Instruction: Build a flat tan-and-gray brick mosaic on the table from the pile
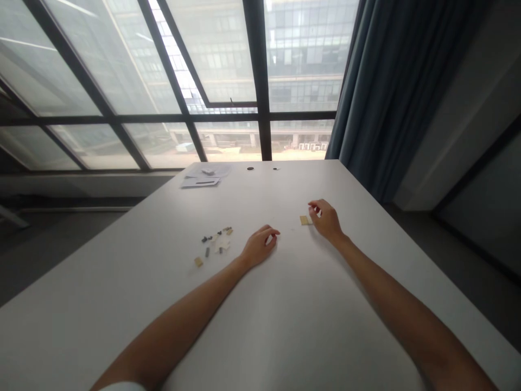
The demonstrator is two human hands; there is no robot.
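- Locate the tan ribbed plate (pixel 303 220) on the white table (pixel 260 331), right of its centreline and nearer the far edge than the near edge. A pale section (pixel 310 221) adjoins its right side.
- Your right hand (pixel 326 219) is at the right end of this plate, fingers curled above the pale section. Whether the fingertips are clamped on it or apart from it cannot be determined from this view.
- Your left hand (pixel 256 247) rests on the table, left of the plate and well apart from it. Thumb and index finger curve toward each other around a visible gap; whether their tips meet cannot be determined. No part is visible between them.
- Left of your left hand, toward the left edge, lies a loose group of small parts: off-white pieces (pixel 223 246), dark pieces (pixel 204 239), a grey bar (pixel 207 252) and, nearest the near edge, a tan block (pixel 198 262).
- At the far left corner, papers (pixel 191 183) carry a dark strip (pixel 205 182) and a small white item (pixel 208 171).
- Two dark discs (pixel 250 168) (pixel 275 169) are set near the far edge.
- Beyond that edge stands a dark-framed window (pixel 264 81); a blue curtain (pixel 368 103) hangs past the far right corner.
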